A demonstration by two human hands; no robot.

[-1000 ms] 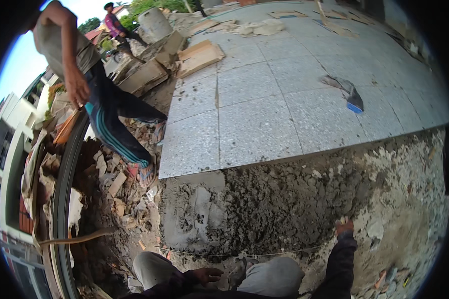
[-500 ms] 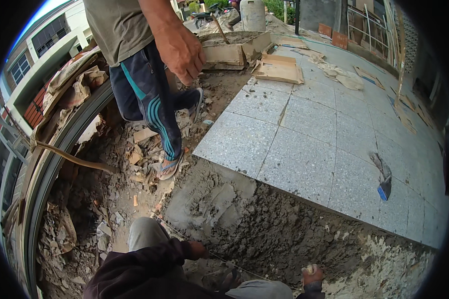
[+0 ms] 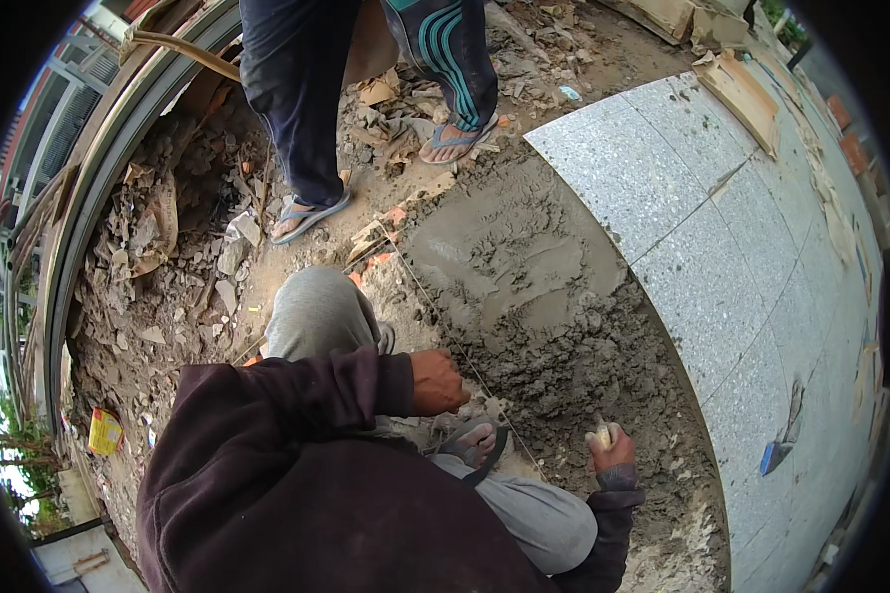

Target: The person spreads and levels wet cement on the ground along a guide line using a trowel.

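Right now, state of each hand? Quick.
Left hand: fingers curled at the edge of the grey wet mortar bed; whether it holds anything cannot be told.
Right hand: closed on a pale tool handle.

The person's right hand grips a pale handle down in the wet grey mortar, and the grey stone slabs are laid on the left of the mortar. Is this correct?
Not quite. In the head view the right hand does grip a pale handle in the wet grey mortar, but the grey stone slabs lie on the right of the mortar, not the left.
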